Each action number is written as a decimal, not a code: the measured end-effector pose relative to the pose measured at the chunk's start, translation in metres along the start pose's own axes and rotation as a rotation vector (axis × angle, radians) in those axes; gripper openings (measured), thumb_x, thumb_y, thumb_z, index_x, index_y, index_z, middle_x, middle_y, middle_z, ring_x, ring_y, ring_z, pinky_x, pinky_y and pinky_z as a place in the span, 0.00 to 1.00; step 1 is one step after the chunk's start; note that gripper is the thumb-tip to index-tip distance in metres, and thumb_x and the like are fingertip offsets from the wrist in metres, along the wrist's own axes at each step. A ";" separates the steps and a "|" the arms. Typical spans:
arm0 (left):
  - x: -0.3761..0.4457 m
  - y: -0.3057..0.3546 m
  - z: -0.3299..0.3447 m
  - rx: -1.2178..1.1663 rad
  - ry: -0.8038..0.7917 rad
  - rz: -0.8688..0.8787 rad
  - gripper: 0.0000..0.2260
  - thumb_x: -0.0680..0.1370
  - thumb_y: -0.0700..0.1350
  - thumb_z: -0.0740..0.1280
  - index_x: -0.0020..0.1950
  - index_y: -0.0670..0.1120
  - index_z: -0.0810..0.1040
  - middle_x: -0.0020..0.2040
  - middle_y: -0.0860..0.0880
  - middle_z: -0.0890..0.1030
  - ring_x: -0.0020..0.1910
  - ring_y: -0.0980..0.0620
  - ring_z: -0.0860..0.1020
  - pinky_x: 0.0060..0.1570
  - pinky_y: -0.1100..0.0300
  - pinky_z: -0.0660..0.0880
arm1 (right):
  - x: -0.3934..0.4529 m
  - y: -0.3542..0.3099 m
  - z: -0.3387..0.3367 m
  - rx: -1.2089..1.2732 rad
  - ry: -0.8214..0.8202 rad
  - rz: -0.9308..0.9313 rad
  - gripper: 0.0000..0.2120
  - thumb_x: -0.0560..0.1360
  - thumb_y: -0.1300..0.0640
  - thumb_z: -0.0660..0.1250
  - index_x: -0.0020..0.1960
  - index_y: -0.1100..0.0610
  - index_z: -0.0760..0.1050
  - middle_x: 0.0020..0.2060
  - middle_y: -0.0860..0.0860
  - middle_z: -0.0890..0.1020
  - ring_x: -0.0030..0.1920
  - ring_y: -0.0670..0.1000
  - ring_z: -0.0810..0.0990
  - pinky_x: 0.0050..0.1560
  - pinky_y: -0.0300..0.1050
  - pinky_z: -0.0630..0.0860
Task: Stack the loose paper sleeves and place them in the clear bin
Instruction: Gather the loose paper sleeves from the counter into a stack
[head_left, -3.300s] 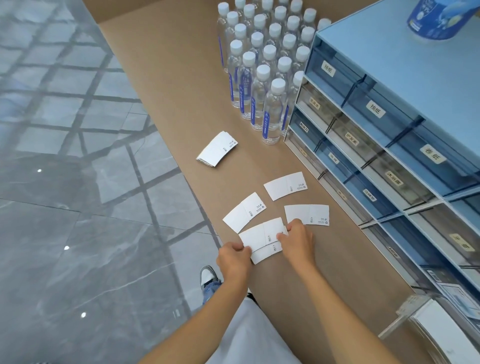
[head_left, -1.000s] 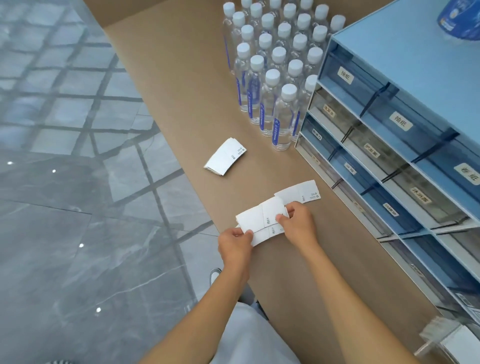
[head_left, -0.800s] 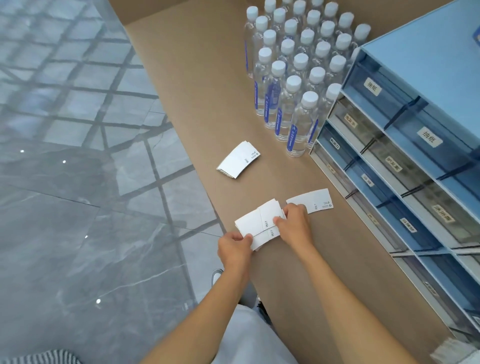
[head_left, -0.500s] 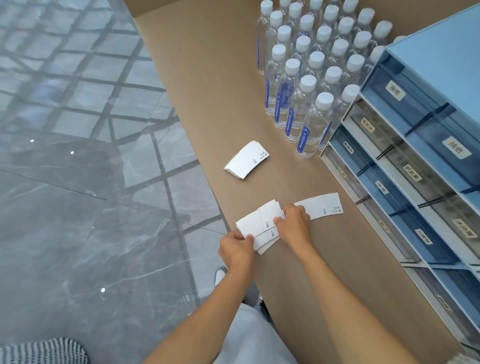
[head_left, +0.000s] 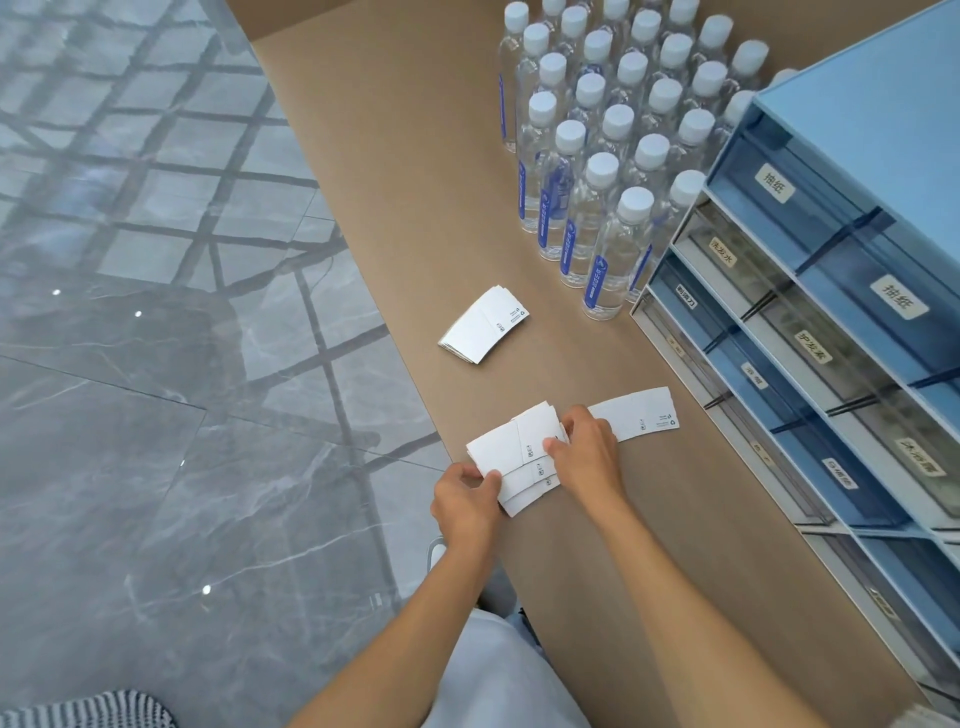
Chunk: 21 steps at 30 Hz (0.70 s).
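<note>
A fanned bundle of white paper sleeves (head_left: 511, 448) lies near the counter's front edge. My left hand (head_left: 465, 501) pinches its left end. My right hand (head_left: 587, 454) presses on its right end with the fingers curled over the top sleeve. One single sleeve (head_left: 641, 417) lies flat just right of my right hand, partly under it. Further back sits a neat stack of sleeves (head_left: 485, 325), untouched. No clear bin shows in this view.
A dense block of water bottles (head_left: 605, 156) stands at the back of the tan counter (head_left: 415, 156). A blue drawer cabinet (head_left: 810, 322) with labelled drawers lines the right side. The counter's left edge drops to a grey tiled floor (head_left: 130, 364).
Several scattered sleeves have been gathered into the bundle between my hands; only one loose sleeve is left beside it. The view has shifted so the bottles and cabinet sit lower right.
</note>
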<state>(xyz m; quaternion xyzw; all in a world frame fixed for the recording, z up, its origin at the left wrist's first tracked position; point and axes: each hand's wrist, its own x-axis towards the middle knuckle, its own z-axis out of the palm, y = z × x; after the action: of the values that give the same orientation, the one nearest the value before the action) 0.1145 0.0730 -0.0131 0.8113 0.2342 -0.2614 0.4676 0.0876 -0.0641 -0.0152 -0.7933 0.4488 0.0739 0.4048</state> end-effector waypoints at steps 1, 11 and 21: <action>0.001 0.000 0.001 0.003 -0.018 0.016 0.03 0.74 0.44 0.71 0.44 0.47 0.78 0.44 0.44 0.84 0.40 0.46 0.81 0.45 0.48 0.83 | -0.001 0.003 -0.002 0.053 0.013 0.014 0.11 0.72 0.57 0.69 0.53 0.58 0.74 0.52 0.58 0.78 0.53 0.61 0.77 0.54 0.54 0.75; -0.006 0.017 0.031 0.034 -0.282 -0.004 0.07 0.75 0.40 0.70 0.40 0.44 0.74 0.35 0.46 0.80 0.33 0.47 0.78 0.43 0.52 0.79 | -0.005 0.029 -0.050 0.326 0.107 0.094 0.06 0.72 0.61 0.70 0.46 0.63 0.77 0.38 0.51 0.80 0.40 0.53 0.79 0.41 0.46 0.75; -0.021 0.050 0.090 0.142 -0.284 0.037 0.09 0.72 0.39 0.70 0.36 0.46 0.71 0.36 0.47 0.78 0.33 0.46 0.77 0.37 0.56 0.76 | 0.027 0.060 -0.078 0.227 0.261 0.209 0.05 0.72 0.59 0.72 0.41 0.57 0.76 0.49 0.57 0.81 0.46 0.59 0.81 0.44 0.49 0.78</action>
<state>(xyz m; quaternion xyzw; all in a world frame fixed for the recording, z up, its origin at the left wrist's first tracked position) 0.1115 -0.0319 -0.0061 0.8012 0.1317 -0.3809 0.4424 0.0379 -0.1531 -0.0114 -0.6946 0.5827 -0.0389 0.4202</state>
